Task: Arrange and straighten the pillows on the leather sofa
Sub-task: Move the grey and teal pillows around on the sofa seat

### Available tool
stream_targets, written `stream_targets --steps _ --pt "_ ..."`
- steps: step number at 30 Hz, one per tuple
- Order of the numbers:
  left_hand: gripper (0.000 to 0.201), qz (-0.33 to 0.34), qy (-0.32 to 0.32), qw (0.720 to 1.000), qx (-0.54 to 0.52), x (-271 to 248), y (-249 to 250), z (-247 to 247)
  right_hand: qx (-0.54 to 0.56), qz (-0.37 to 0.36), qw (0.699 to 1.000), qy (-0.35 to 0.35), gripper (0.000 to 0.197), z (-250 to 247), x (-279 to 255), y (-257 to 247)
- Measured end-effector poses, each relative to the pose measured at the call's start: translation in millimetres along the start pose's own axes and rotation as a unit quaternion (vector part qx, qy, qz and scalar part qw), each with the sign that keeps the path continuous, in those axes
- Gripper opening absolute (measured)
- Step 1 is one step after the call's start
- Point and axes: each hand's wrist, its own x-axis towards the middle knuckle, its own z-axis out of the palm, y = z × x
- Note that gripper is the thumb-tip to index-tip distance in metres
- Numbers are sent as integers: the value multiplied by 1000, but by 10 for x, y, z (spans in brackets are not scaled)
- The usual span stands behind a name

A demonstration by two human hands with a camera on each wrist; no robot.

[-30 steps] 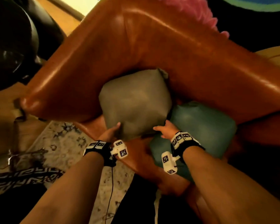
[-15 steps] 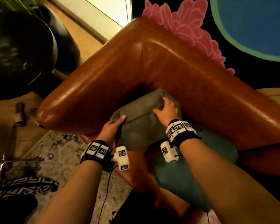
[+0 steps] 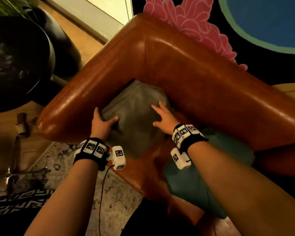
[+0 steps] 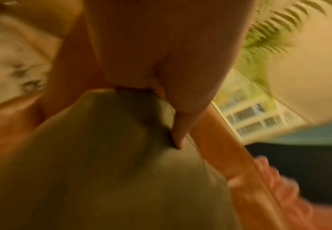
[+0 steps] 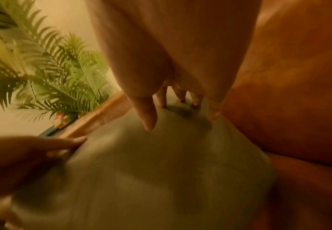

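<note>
Grey pillow (image 3: 136, 120) sits in the sofa (image 3: 203, 86) corner, where armrest meets backrest, leaning back into that corner. It looks roughly square, so no clear long axis; one corner points up into the sofa corner and its seamed edge runs along the armrest.

Left hand (image 3: 101, 124) is at the pillow's armrest-side edge, thumb pressed into the front face with a dent under it, fingers going behind the edge between pillow and armrest: gripping the pillow. The left wrist view shows the thumb dug into the fabric (image 4: 122, 171); blurred.

Right hand (image 3: 163, 116) lies flat on the pillow's face on the backrest side, fingers spread and straight, fingertips (image 5: 195, 101) touching the fabric, nothing gripped.

Teal pillow (image 3: 194, 184) lies flat on the seat, farther from the corner than the grey one, just beside it and partly under the right forearm; whether the two touch, cannot tell.

Patterned rug (image 3: 71, 169) on the floor beyond the armrest. Palm plant (image 5: 43, 70) behind the sofa.
</note>
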Motion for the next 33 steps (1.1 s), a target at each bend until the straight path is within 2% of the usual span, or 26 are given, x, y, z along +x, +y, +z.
stream_targets --steps 3,5,6,7,8,9,11,13,14,15,16,17,18,20,21,22,24,25,27,29,30,32,33 --pt "91 19 83 978 188 -169 174 128 52 57 997 28 71 174 -346 453" --pt "74 111 151 946 263 -356 267 257 51 125 988 82 66 182 -616 816" --pt "62 197 161 925 282 -464 304 369 41 160 980 115 65 142 -776 1019" --pt "49 276 133 912 274 -562 328 479 21 192 971 144 64 89 -930 1188" --pt "35 337 70 903 257 -632 343 633 -5 220 961 170 63 21 -1075 1363" --pt "23 358 -15 900 247 -707 331 821 -33 245 951 187 63 -62 -1226 1519" --pt "11 278 -182 907 258 -812 186 1158 -85 282 941 165 64 -217 -1428 1749" --pt "14 165 -304 887 305 -852 -129 1418 -145 282 943 101 67 -337 -1462 1831" --pt "17 120 -340 876 320 -906 -267 1614 -171 269 944 79 69 -380 -1446 1861" --pt "33 75 -356 882 300 -1020 -362 1740 -182 246 950 65 72 -413 -1397 1830" --pt "49 87 -361 878 304 -1102 -520 1845 -178 218 958 53 77 -413 -1349 1824" --pt "59 74 -352 897 256 -1245 -540 1883 -171 191 966 38 85 -397 -1307 1781" --pt "67 24 -343 912 222 -1341 -632 1889 -167 177 970 20 92 -362 -1274 1755" --pt "94 -139 -337 916 168 -1587 -815 1955 -169 203 964 1 97 -296 -1314 1835" --pt "100 -199 -311 923 107 -1668 -885 1914 -183 211 960 8 97 -283 -1327 1815" --pt "99 -258 -299 919 15 -1677 -952 1854 -203 211 956 16 95 -295 -1308 1772" --pt "92 -362 -311 869 -128 -1709 -1059 1880 -227 230 946 24 93 -431 -1333 1717" --pt "90 -370 -312 860 -161 -1741 -1076 1938 -224 246 943 22 95 -528 -1362 1713" --pt "78 -326 -330 871 -161 -1844 -945 2073 -158 285 944 50 100 -717 -1584 1875" --pt "68 -273 -353 876 -182 -1873 -677 2165 -53 289 947 127 93 -925 -1902 2064" --pt "65 -245 -368 879 -182 -1844 -522 2205 -10 275 945 174 83 -1005 -2064 2135" --pt "50 -121 -365 909 -161 -1776 -182 2240 58 258 929 260 57 -1059 -2372 2224" --pt "43 -59 -364 918 -145 -1742 -14 2248 92 268 914 291 59 -1001 -2485 2265"
